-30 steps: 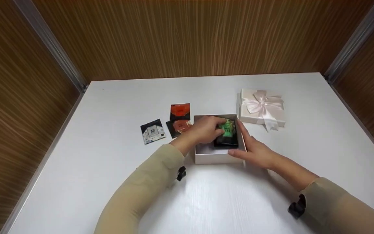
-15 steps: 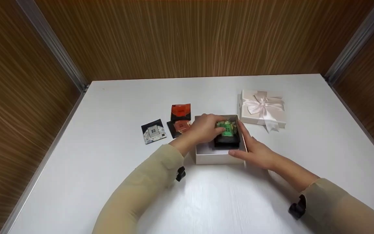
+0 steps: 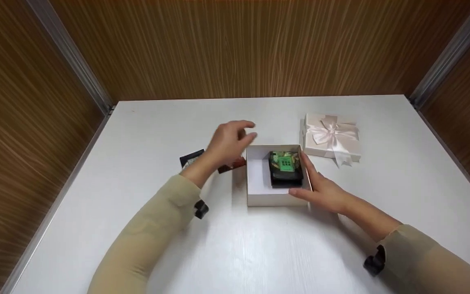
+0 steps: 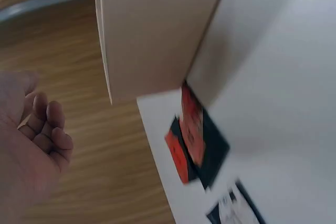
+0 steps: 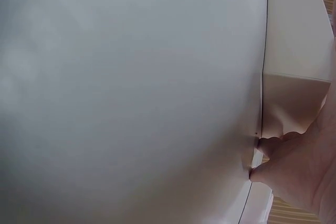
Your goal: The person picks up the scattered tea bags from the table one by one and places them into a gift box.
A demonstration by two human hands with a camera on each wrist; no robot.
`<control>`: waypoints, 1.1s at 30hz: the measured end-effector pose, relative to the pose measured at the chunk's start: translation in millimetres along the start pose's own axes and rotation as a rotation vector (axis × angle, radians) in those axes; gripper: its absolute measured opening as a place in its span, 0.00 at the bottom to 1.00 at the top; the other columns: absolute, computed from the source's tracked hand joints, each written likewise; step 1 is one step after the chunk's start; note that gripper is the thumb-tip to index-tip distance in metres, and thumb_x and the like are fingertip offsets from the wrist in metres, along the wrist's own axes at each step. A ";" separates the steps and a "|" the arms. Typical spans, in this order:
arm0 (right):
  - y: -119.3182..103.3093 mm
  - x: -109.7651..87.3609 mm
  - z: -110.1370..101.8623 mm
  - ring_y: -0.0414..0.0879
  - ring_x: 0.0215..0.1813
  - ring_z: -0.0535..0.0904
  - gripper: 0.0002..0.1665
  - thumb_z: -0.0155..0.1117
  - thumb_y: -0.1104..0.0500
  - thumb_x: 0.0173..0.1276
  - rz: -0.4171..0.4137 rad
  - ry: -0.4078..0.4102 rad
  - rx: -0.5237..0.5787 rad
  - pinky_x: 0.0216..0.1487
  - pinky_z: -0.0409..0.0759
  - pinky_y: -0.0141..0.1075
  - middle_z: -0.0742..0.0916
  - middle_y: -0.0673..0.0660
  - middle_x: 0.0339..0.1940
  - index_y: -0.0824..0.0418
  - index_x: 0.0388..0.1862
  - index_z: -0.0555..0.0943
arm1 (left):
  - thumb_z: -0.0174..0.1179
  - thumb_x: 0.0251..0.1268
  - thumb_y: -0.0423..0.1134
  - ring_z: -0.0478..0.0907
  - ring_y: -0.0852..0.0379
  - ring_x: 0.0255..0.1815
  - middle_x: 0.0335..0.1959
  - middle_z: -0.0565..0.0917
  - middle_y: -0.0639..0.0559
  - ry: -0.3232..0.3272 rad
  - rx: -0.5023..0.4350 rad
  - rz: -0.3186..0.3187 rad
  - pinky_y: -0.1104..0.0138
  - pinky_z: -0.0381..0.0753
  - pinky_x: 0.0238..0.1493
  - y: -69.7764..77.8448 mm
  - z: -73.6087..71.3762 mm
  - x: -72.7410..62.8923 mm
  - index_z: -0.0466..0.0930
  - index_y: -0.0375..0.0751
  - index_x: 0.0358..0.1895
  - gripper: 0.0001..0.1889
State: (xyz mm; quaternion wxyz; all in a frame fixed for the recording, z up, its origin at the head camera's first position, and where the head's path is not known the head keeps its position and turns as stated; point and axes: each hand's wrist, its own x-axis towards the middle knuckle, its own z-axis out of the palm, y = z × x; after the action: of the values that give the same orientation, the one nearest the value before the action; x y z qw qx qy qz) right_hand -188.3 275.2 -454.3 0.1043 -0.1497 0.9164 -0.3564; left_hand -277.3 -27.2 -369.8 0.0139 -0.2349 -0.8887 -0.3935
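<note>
My left hand (image 3: 227,141) hovers behind and left of a white open box (image 3: 278,200), fingers loosely bent and holding nothing. In the left wrist view its curled fingers (image 4: 51,129) have nothing between them. My right hand (image 3: 324,192) holds the box at its right side, thumb at the front corner and fingers along the right wall. Inside the box's right half lies a black packet with a green label (image 3: 286,163), seemingly on top of other dark packets; the left half of the floor shows bare. Beside the box, a black-and-red packet (image 3: 233,164) lies partly behind my left arm.
A pale lid with a pink ribbon bow (image 3: 332,136) lies at the back right. Left of the box is a black-and-white packet (image 3: 191,158), mostly hidden by my left arm. The left wrist view shows an orange-red packet (image 4: 177,153) too. Wood-grain panels (image 3: 235,49) border the white table.
My left hand has let go of the green-labelled packet, leaving it in the box, and moved out to the left and back. The right hand has stayed on the box.
</note>
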 end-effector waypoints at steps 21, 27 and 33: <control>-2.8 -3.1 -2.6 0.74 0.81 0.57 0.66 0.64 0.34 0.75 0.009 -0.009 -0.003 0.78 0.57 0.67 0.54 0.77 0.84 0.48 0.89 0.29 | 0.69 0.73 0.48 0.64 0.40 0.79 0.78 0.68 0.38 -0.068 -0.037 -0.371 0.48 0.62 0.78 -136.8 -61.6 -59.8 0.70 0.40 0.78 0.35; -1.1 -4.4 -3.6 0.74 0.81 0.56 0.66 0.64 0.34 0.75 0.014 -0.007 0.000 0.78 0.56 0.67 0.54 0.78 0.84 0.48 0.89 0.29 | 0.72 0.70 0.48 0.63 0.40 0.79 0.79 0.67 0.37 -0.106 -0.028 -0.389 0.48 0.59 0.80 -152.7 -56.3 -71.3 0.66 0.43 0.81 0.40; -0.9 -4.2 -1.9 0.75 0.80 0.57 0.67 0.64 0.34 0.75 0.019 -0.013 0.008 0.78 0.57 0.68 0.54 0.78 0.84 0.47 0.89 0.28 | 0.74 0.69 0.45 0.63 0.39 0.79 0.78 0.67 0.35 -0.087 0.012 -0.333 0.48 0.57 0.81 -159.1 -51.6 -78.3 0.65 0.38 0.81 0.42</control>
State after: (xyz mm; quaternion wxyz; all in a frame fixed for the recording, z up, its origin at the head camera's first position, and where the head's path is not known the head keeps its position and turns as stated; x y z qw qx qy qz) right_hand -184.8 277.2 -452.0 0.1141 -0.1430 0.9156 -0.3581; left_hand -284.1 -187.7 -460.8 -0.0884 -0.1010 -0.9174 -0.3746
